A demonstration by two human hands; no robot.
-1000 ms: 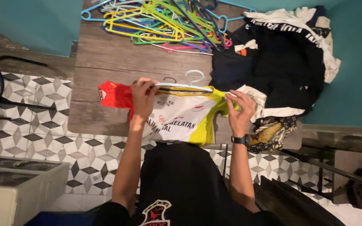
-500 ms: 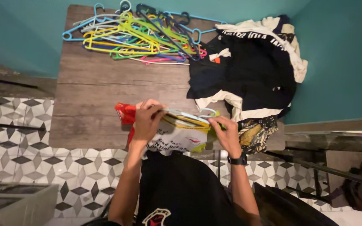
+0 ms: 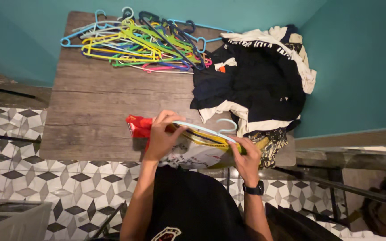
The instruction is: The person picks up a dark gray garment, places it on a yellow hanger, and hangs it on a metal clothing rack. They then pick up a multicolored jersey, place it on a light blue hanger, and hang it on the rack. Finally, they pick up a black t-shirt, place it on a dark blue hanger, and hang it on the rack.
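Note:
A white, yellow and red jersey (image 3: 193, 149) hangs on a pale blue hanger (image 3: 211, 130) at the near edge of a wooden table (image 3: 99, 102). My left hand (image 3: 161, 136) grips the hanger's left end and the jersey's red shoulder. The right end of the hanger and the yellow shoulder are held by my right hand (image 3: 246, 156), which wears a black watch at the wrist. The hanger's hook points away from me toward the clothes pile.
A heap of coloured plastic hangers (image 3: 135, 42) lies at the table's far side. A pile of mostly black and white clothes (image 3: 255, 80) covers the table's right part. Teal walls stand behind and right. The floor has patterned tiles (image 3: 36, 178).
The jersey and hanger have come nearer to me and been bunched together; my right hand moved from the outstretched yellow sleeve to the hanger's right end. The view shifted, showing more table.

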